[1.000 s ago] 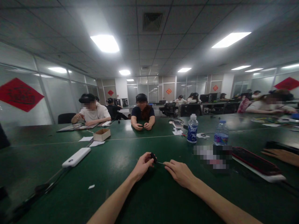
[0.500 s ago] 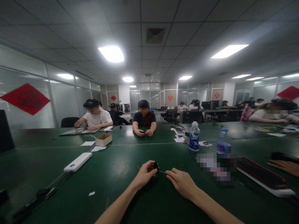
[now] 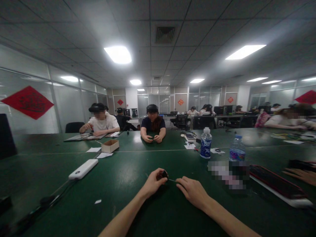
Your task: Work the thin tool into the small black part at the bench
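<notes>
Both my forearms reach out over a dark green table (image 3: pixel 128 197). My left hand (image 3: pixel 153 182) is closed in a pinch on a small black object (image 3: pixel 164 173) held just above the tabletop. My right hand (image 3: pixel 193 191) is closed too, its fingertips pinching a thin wire-like piece (image 3: pixel 172 180) that runs to the black object. The two hands are a few centimetres apart. What the small black object is cannot be made out.
A white power bank (image 3: pixel 83 169) with a cable lies at the left. Two water bottles (image 3: pixel 205 143) (image 3: pixel 237 150) stand beyond my right hand, a red-edged phone (image 3: pixel 276 186) at the right beside another person's hand (image 3: pixel 301 175). A small cardboard box (image 3: pixel 110 145) and several seated people are across the table.
The hands keep the same pinch on the small black object and wire. The view has shifted slightly, tilting upward from one second ago; the hands sit lower in the frame.
</notes>
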### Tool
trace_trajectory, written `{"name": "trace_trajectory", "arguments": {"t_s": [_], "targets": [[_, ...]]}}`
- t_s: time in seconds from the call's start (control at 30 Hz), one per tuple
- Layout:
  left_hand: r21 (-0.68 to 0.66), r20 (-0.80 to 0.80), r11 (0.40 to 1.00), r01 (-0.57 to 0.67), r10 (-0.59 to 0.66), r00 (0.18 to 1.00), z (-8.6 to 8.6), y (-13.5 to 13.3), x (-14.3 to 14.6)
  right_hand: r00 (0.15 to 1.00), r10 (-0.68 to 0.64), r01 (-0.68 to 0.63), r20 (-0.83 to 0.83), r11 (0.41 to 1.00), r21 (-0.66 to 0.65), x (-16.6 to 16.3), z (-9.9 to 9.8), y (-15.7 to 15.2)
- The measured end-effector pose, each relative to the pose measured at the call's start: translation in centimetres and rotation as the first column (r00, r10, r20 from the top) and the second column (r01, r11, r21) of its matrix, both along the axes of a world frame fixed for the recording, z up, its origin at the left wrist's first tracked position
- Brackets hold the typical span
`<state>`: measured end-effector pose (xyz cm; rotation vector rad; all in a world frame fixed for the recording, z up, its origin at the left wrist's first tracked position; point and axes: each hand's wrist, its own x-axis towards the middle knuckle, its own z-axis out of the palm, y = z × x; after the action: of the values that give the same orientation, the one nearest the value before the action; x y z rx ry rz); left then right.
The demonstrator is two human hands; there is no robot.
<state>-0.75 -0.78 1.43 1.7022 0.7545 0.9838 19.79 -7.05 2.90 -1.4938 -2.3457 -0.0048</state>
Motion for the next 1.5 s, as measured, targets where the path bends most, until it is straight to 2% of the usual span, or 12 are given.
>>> {"name": "trace_trajectory", "arguments": {"t_s": [0.23, 0.63, 0.87, 1.07, 1.5], "targets": [[-0.001, -0.02, 1.0, -0.027, 0.027, 0.999, -0.65, 0.36, -0.11, 0.999, 0.043, -0.043, 0.009, 0.999, 0.026, -0.02, 0.07, -0.09], [-0.03, -0.018, 0.999, -0.041, 0.04, 0.999, 0.22, -0.36, 0.03, 0.998, 0.054, -0.054, -0.03, 0.999, 0.007, 0.18, 0.06, -0.21], [0.004, -0.05, 0.998, -0.065, 0.065, 0.997, -0.12, -0.02, -0.18, 0.992, 0.069, -0.073, -0.101, 0.997, -0.028, 0.32, 0.04, -0.13], [0.033, -0.078, 0.994, -0.107, 0.109, 0.991, -0.08, 0.11, -0.05, 0.994, 0.077, -0.078, -0.079, 0.997, -0.02, 0.39, 0.1, -0.21], [0.001, -0.069, 0.996, -0.084, 0.084, 0.994, 0.08, -0.16, -0.08, 0.994, 0.079, -0.082, -0.076, 0.996, -0.025, 0.4, 0.1, -0.25]]}}
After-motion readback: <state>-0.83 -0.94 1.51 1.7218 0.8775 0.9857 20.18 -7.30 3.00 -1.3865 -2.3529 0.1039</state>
